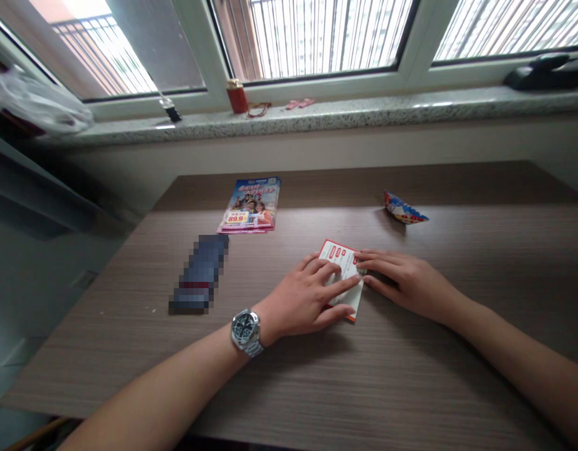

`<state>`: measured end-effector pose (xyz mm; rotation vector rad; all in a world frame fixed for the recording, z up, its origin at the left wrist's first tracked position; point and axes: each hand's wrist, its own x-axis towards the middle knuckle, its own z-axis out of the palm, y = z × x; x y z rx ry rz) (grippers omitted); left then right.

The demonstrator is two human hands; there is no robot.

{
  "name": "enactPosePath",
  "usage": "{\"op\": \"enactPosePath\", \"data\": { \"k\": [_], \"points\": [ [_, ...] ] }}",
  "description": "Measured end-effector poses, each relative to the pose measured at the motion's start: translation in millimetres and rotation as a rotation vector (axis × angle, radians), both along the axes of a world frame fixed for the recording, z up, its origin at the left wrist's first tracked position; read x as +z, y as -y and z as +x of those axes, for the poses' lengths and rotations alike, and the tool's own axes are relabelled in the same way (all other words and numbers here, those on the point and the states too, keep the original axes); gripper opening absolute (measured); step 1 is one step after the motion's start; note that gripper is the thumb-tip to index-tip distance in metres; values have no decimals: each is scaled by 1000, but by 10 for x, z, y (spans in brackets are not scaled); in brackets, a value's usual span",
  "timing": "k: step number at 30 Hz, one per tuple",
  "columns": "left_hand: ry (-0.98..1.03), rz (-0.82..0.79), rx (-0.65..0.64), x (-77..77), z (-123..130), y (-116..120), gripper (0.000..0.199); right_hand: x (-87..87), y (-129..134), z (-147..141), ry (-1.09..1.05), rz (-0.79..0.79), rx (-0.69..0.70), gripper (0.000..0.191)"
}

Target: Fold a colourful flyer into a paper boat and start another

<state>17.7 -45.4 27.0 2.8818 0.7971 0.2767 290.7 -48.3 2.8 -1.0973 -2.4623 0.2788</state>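
Note:
A small folded leaflet (pixel 349 268), white with red labels and a red edge, lies on the wooden table under my hands. Across its left part my left hand (pixel 312 297) rests with the fingers spread, a metal watch (pixel 245 329) on its wrist. From the other side, my right hand (pixel 404 279) lies low with outstretched fingers, their tips touching the leaflet's right edge. Part of the leaflet is hidden by my fingers. Beyond my right hand stands a colourful folded paper piece (pixel 404 211) with a pointed end.
Several colourful flyers (pixel 254 203) lie stacked at the back left of the table (pixel 458 376). In front of them is a dark, pixelated flat object (pixel 199 275). On the granite windowsill (pixel 364 116) are a red container (pixel 237 97), pink items (pixel 299 104) and a black object (pixel 547 74).

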Motion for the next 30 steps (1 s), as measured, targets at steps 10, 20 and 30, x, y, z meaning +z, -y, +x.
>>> {"op": "enactPosePath", "data": {
  "k": [10, 20, 30],
  "points": [
    [32, -48, 67, -105, -83, -172, 48, -9, -35, -8, -17, -42, -5, 21],
    [43, -54, 112, -92, -82, -151, 52, -63, -74, -43, -200, 3, -170, 11],
    [23, -45, 111, -79, -76, -150, 49, -65, -112, -23, -126, -34, -174, 6]
  ]
}}
